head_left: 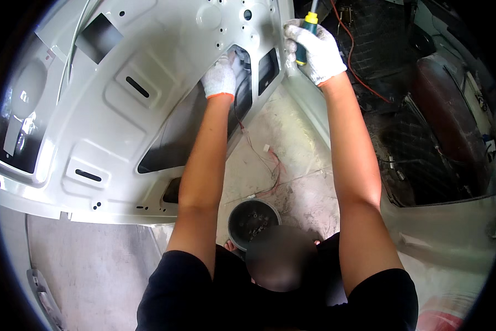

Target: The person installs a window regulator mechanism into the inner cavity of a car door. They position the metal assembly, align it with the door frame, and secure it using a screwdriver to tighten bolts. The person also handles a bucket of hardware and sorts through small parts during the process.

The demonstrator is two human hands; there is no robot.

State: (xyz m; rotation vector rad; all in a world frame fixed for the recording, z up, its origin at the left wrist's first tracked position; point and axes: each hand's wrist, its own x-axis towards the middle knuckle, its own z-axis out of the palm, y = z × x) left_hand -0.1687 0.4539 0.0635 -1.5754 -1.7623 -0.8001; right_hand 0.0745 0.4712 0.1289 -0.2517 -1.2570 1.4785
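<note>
My left hand [220, 79], in a white knit glove with an orange cuff, reaches into the upper part of a large opening in a pale grey car door's inner panel [113, 118]. The panel's edge and the shadow inside hide most of its fingers, so what they touch cannot be seen. Higher and to the right, my right hand [322, 54], gloved the same way, is closed around a screwdriver [311, 19] with a dark green and yellow handle. The shaft points up and away, its tip outside the picture. This hand is beside the door's hinge edge and the body frame.
A dark round tub [231, 223] holding small metal parts stands on the floor near my feet. Thin wires with a white connector [266, 148] trail from the door. To the right are the car's doorway, a red cable [354, 62] and a dark reddish-brown padded part [443, 102].
</note>
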